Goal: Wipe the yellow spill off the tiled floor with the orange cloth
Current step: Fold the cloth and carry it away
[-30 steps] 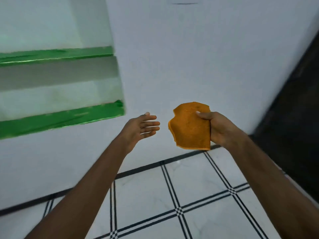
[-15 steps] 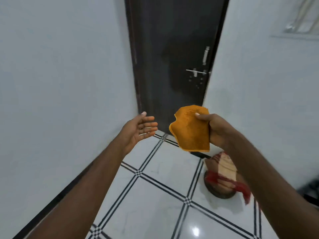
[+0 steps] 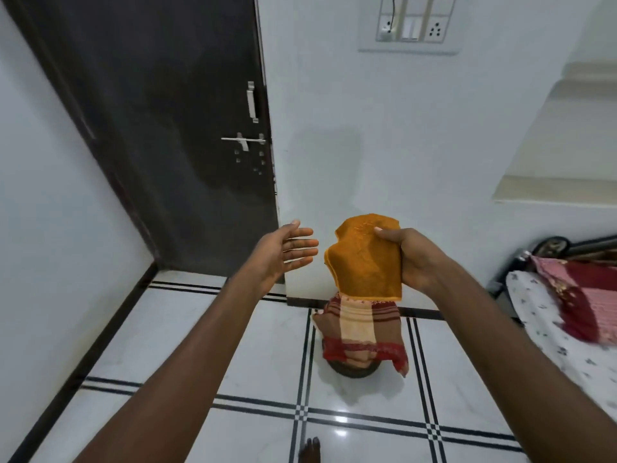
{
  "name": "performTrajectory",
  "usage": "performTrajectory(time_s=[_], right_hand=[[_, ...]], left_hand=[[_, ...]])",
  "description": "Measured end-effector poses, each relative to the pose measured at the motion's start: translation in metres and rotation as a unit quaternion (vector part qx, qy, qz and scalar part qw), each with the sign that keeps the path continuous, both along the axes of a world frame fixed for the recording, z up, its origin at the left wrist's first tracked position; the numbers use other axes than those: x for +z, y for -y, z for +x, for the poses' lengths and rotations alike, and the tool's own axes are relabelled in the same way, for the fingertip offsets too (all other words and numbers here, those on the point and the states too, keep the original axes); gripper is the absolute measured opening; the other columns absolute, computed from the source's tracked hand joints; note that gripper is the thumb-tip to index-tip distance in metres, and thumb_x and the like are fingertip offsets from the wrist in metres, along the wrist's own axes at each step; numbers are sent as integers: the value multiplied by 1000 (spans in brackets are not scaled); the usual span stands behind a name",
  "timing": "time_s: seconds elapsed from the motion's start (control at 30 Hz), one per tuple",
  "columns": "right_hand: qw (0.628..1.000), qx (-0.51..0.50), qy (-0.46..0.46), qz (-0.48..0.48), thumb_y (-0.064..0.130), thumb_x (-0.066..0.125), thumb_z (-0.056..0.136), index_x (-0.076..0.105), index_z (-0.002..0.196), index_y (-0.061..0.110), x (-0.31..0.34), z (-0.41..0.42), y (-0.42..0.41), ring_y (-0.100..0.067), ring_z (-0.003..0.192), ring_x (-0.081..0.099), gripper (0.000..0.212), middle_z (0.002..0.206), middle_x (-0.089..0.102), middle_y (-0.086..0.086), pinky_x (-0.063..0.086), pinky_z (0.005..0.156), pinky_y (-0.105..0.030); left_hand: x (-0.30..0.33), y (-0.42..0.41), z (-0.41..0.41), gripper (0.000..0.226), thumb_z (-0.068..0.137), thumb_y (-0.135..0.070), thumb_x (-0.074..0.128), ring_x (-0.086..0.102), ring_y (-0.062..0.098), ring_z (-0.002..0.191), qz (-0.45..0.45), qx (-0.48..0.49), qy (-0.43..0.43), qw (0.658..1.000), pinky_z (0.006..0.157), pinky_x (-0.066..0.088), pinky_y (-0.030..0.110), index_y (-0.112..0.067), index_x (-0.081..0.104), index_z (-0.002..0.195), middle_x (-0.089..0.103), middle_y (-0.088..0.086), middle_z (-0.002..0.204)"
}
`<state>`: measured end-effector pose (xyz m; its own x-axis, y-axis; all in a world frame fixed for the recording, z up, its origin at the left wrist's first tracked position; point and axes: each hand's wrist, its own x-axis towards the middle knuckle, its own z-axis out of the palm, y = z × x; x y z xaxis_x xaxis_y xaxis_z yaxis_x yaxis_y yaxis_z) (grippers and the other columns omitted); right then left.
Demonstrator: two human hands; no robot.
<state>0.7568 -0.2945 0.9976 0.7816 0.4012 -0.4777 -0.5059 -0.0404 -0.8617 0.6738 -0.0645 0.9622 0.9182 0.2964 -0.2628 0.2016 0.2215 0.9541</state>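
My right hand (image 3: 415, 259) holds the orange cloth (image 3: 364, 262) up at chest height, pinching its right edge so it hangs flat and facing me. My left hand (image 3: 283, 252) is open just left of the cloth, palm turned toward it, fingers apart and not touching it. Below lies the white tiled floor (image 3: 207, 332) with black line borders. No yellow spill shows anywhere on the visible tiles.
A dark door (image 3: 160, 128) stands closed at the back left. A round dark object draped with a red and cream striped cloth (image 3: 362, 339) sits on the floor by the wall. A bed with patterned sheet (image 3: 554, 329) fills the right. My toes (image 3: 309, 451) show at the bottom.
My view has swung right, from a green shelf and wall to the door, the draped object and the bed. Both hands keep the same pose, with the cloth still in my right hand.
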Motion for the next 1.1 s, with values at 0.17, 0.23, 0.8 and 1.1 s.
performTrajectory(time_s=[0.17,0.23,0.8,1.1], right_hand=[[999,-44,-11,-28,28,65,98,38,146,16,-28,88,-9,-35,112,61,56,127,60,-11,53,85,-50],[998,-52,-23,-34,29,64,99,40,145,15,-44,124,-13,-35,111,62,54,128,60,-11,53,85,-50],[964,-58,-236,-107,32,62,100,49,133,21,-432,309,-26,-39,120,59,37,131,61,-11,44,109,-63],[966,5,-237,-100,30,66,97,52,120,29,-605,351,-15,-34,118,61,27,128,64,-3,48,106,-59]], left_hand=[[-33,-5,107,42,106,-43,48,76,23,102,15,-48,-26,998,92,61,38,-12,69,124,77,8,114],[-50,-7,148,41,105,-43,48,76,23,102,20,-63,-38,997,94,61,39,-12,70,123,77,8,113],[-415,7,313,27,101,-25,58,71,21,85,20,-27,-264,964,87,59,39,-5,71,114,76,9,94],[-581,18,342,22,102,-23,59,73,23,91,28,-15,-301,953,84,61,38,-10,65,119,73,9,102]])
